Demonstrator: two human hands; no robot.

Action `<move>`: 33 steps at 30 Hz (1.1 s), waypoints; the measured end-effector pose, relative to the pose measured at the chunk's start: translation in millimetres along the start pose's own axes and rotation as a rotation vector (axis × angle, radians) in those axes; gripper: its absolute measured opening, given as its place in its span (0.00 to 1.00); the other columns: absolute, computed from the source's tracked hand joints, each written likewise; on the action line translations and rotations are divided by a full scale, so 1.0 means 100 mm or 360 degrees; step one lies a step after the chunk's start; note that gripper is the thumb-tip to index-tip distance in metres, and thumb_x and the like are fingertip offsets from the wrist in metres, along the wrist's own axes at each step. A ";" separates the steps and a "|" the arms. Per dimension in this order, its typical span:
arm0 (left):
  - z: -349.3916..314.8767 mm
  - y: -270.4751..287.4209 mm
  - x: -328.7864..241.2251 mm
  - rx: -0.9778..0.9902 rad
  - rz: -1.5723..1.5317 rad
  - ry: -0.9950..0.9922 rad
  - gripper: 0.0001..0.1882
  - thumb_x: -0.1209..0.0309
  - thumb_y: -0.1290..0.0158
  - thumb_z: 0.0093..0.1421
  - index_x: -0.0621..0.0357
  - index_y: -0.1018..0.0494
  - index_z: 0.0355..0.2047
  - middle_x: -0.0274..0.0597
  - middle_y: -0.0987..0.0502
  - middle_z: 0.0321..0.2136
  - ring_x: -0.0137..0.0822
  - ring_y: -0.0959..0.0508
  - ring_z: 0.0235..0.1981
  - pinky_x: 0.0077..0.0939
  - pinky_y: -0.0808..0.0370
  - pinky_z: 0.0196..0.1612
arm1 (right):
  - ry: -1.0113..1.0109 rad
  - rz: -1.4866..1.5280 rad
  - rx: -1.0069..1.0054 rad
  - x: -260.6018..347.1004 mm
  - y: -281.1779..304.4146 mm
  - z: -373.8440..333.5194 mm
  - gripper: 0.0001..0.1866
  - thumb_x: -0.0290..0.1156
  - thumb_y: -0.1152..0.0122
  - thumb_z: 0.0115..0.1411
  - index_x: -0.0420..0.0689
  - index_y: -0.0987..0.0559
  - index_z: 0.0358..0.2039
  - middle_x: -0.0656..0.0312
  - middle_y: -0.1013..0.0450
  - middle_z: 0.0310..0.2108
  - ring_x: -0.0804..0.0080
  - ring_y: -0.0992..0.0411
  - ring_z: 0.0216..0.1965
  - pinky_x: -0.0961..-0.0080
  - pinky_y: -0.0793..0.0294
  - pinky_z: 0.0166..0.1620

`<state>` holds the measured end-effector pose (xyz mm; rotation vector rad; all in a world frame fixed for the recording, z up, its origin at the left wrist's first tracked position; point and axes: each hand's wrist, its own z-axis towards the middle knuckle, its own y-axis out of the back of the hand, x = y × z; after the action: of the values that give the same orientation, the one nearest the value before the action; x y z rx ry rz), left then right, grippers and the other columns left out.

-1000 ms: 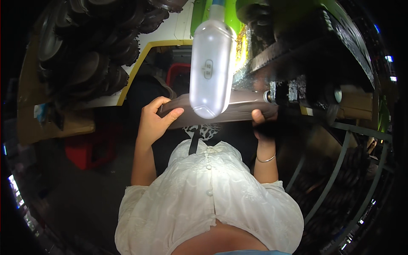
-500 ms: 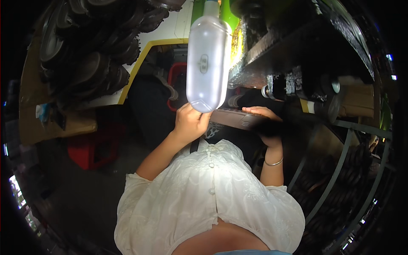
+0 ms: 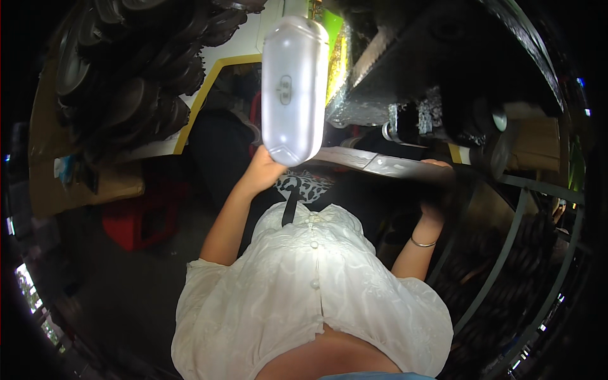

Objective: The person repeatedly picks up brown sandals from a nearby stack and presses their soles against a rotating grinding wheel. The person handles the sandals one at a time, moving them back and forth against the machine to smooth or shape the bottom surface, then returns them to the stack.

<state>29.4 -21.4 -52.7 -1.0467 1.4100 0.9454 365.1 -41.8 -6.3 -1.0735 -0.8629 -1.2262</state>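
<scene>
Brown slab (image 3: 396, 166) sits at 1 o'clock (clock centred on the wearer's chest, 12 = dead ahead), held up off any surface, right end slightly low. Right hand (image 3: 438, 164) grips that end, fingers folded over the top edge; dark blur hides the rest of it. Left hand (image 3: 266, 172), near 11, looks curled toward the slab's left end, but the white lamp (image 3: 294, 88) at 12 covers its fingertips and that end, so can't confirm its grip.

Progress: slab is picked up and in hand, not set down. A gap shows between it and the dark machine (image 3: 437, 120) at 1–2. Can't tell if its edges are finished, or what's left on it.

Surface: white table (image 3: 233, 39) past the hands at 11, yellow edge. Pile of dark soles (image 3: 130, 104) sits at 10–11; ragged rims on several. Count unclear, they overlap.

Room: dim away from the lamp. Red stool (image 3: 123, 221) on the floor (image 3: 126, 285) at 9, cardboard box (image 3: 120, 187) just beyond. Metal rack (image 3: 523, 196) at 2–3, dark pieces (image 3: 538, 253) behind its bars, too dim to identify.
</scene>
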 end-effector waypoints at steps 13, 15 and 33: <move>-0.03 -0.30 -0.14 -0.0090 0.1053 -0.0434 0.04 0.74 0.47 0.49 0.62 0.27 0.25 0.43 0.26 0.25 0.37 0.25 0.29 0.25 0.29 0.33 | 0.0159 -0.0066 0.0134 0.21 -0.05 0.03 0.22 0.25 0.31 0.41 0.34 0.28 0.37 0.49 0.28 0.36 0.53 0.27 0.39 0.60 0.27 0.43; -0.01 -0.35 -0.04 -0.0192 0.1306 -0.0559 0.04 0.75 0.47 0.47 0.61 0.31 0.21 0.43 0.27 0.22 0.40 0.26 0.25 0.28 0.30 0.29 | 0.0113 -0.0046 0.0200 0.25 -0.13 0.02 0.19 0.23 0.33 0.42 0.35 0.28 0.36 0.49 0.28 0.35 0.53 0.27 0.39 0.60 0.27 0.44; 0.10 -0.46 -0.25 -0.0006 0.0440 -0.0299 0.16 0.67 0.46 0.53 0.63 0.30 0.40 0.46 0.26 0.32 0.37 0.26 0.34 0.27 0.31 0.37 | -0.0094 0.0037 -0.0369 0.13 0.28 -0.06 0.24 0.33 0.35 0.49 0.36 0.32 0.44 0.58 0.30 0.40 0.68 0.31 0.42 0.70 0.31 0.46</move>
<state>77.0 -23.2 -28.1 -0.7543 1.4168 1.2140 394.3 -51.0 -0.1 -1.3075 -0.7631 -1.3029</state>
